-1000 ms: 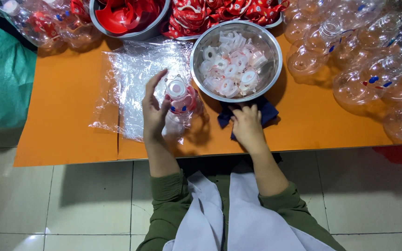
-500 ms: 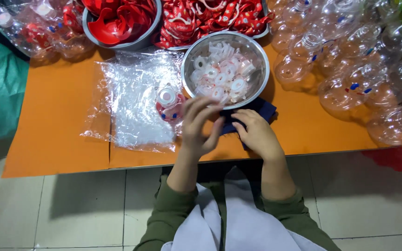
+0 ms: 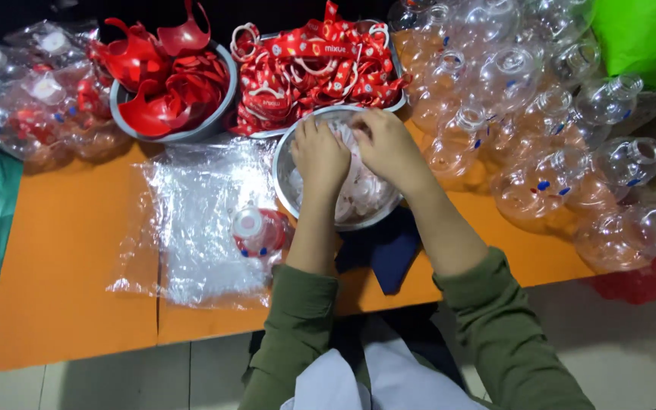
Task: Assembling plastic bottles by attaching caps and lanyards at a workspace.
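The table (image 3: 62, 250) is showing plain orange, with a dark blue cloth (image 3: 389, 247) lying on it. The steel bowl (image 3: 286, 186) is holding white caps (image 3: 366, 190), while the grey bowl (image 3: 127, 121) is holding glossy red handles (image 3: 165, 83). The straps (image 3: 313, 64) are showing red with white print, and the clear bottles (image 3: 525, 182) are carrying blue and red dots.

Both arms reach forward, in green sleeves with the forearms bare. The left hand (image 3: 320, 156) and the right hand (image 3: 385, 144) lie close side by side, backs up, fingers curled downward. Their fingertips are hidden, so any grip cannot be judged.
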